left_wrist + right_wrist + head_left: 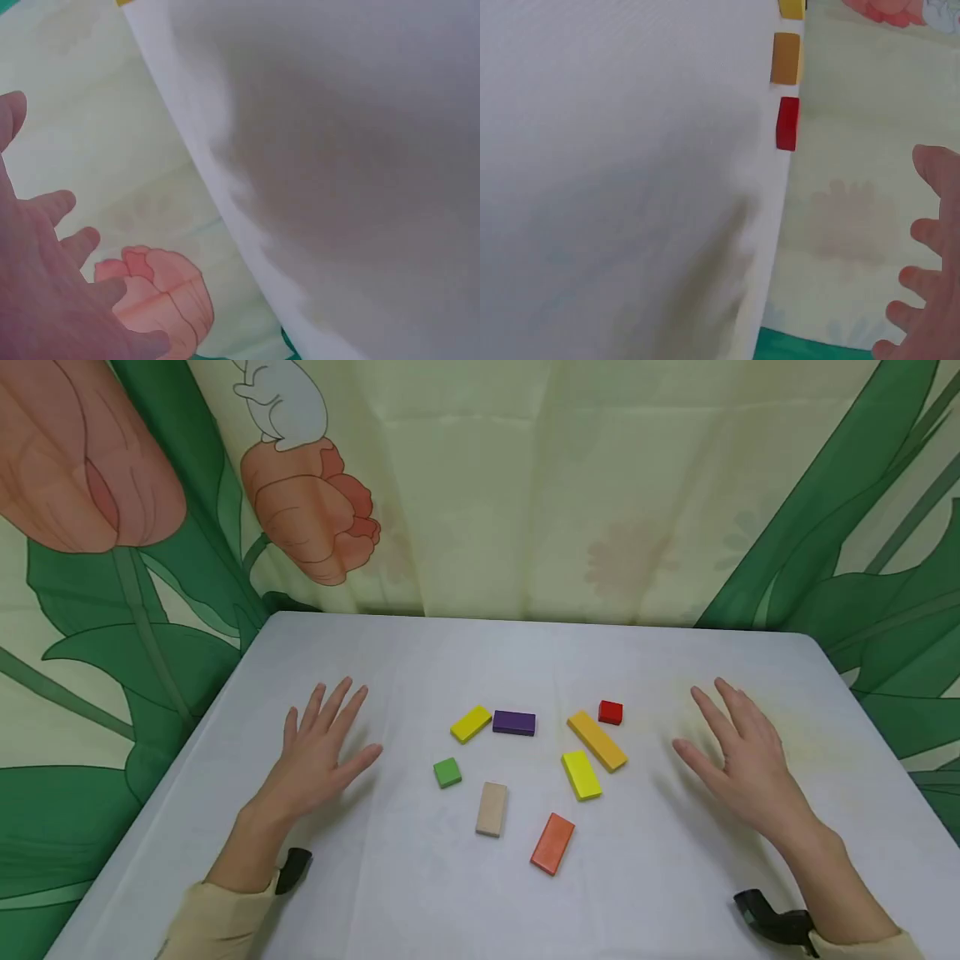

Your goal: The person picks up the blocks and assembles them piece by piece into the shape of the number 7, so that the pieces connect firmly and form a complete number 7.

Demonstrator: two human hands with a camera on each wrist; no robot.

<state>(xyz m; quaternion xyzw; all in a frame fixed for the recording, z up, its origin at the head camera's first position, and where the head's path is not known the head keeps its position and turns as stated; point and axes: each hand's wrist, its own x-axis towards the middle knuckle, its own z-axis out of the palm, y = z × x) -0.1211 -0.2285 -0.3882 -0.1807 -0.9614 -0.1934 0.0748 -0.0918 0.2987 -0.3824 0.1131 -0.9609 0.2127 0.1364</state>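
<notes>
Several coloured blocks lie spread over the middle of the table. My left hand is held over the table to their left, fingers spread, holding nothing; the green cube is the block nearest it. On the other side my right hand hovers with fingers apart, its palm facing the blocks. Closest to that hand are the small red block and the long orange-yellow block. Between the hands also lie a yellow block, a purple block, another yellow block, a beige block and an orange block.
A white cloth covers the table. Behind its far edge hangs a pale curtain printed with leaves, a tulip and a rabbit. Each wrist wears a black camera mount, the right one close over the cloth.
</notes>
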